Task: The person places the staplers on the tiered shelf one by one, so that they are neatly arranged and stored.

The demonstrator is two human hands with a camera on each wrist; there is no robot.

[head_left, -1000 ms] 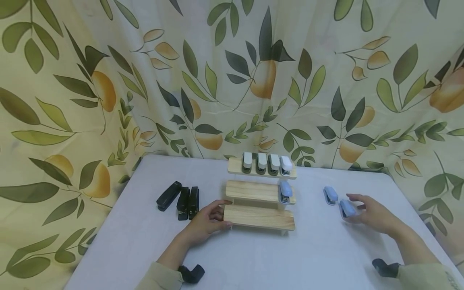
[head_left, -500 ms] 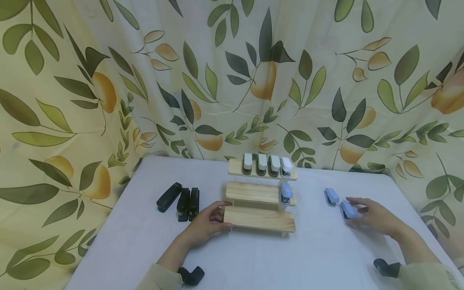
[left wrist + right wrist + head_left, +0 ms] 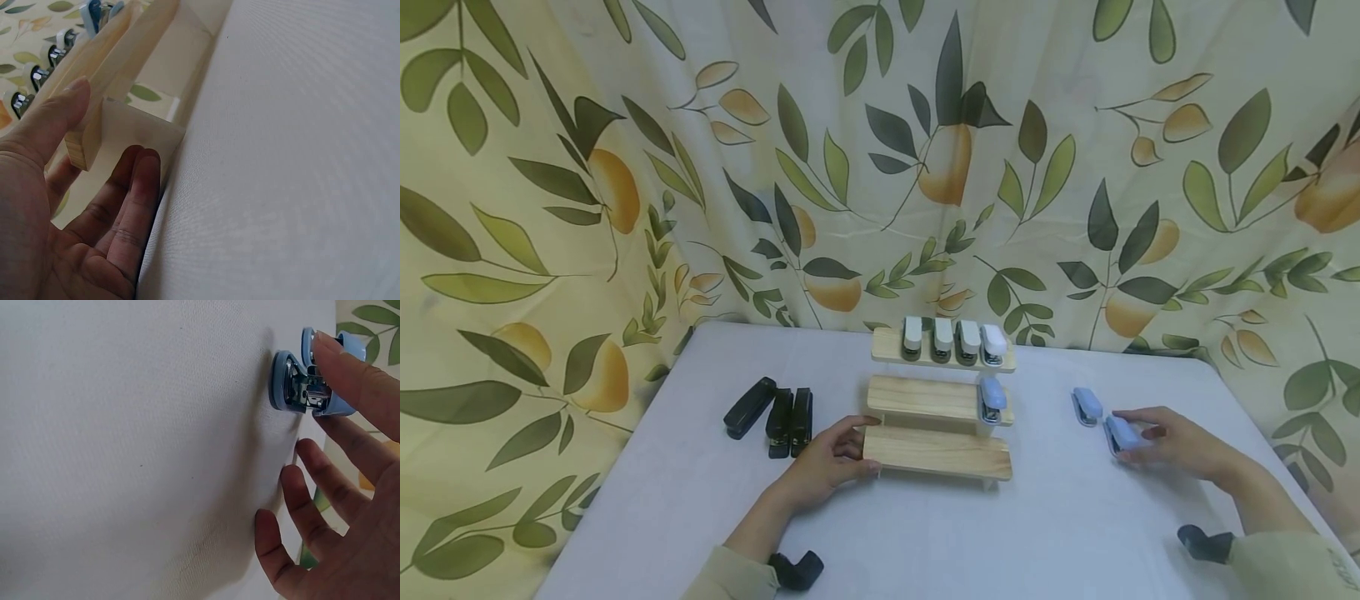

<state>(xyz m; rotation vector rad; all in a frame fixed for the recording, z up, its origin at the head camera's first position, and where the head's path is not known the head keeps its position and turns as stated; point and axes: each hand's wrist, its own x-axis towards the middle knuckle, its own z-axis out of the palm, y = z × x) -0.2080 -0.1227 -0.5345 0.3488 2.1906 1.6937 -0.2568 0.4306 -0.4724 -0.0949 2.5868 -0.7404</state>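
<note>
At the right of the table my right hand [image 3: 1183, 446] pinches a small light-blue stapler [image 3: 1122, 434] between thumb and forefinger. In the right wrist view this stapler [image 3: 312, 387] is against the white cloth, its metal end facing the camera; the other fingers spread apart from it. A second blue stapler [image 3: 1086, 406] lies just left of it. My left hand [image 3: 823, 467] holds the left end of the lowest step of a wooden tiered stand [image 3: 936, 451]. In the left wrist view the thumb lies along the wooden board [image 3: 84, 147], with two fingertips against the pale support [image 3: 140, 125].
On the stand's top step is a row of several white-topped staplers [image 3: 942, 337]. One blue stapler [image 3: 992, 396] occupies the middle step's right end. Several black staplers [image 3: 780, 421] lie left of the stand. A patterned curtain [image 3: 880, 167] hangs behind the white table [image 3: 962, 542].
The right hand has moved in slightly and its thumb and forefinger have closed on the nearer blue stapler. The left hand stays at the stand.
</note>
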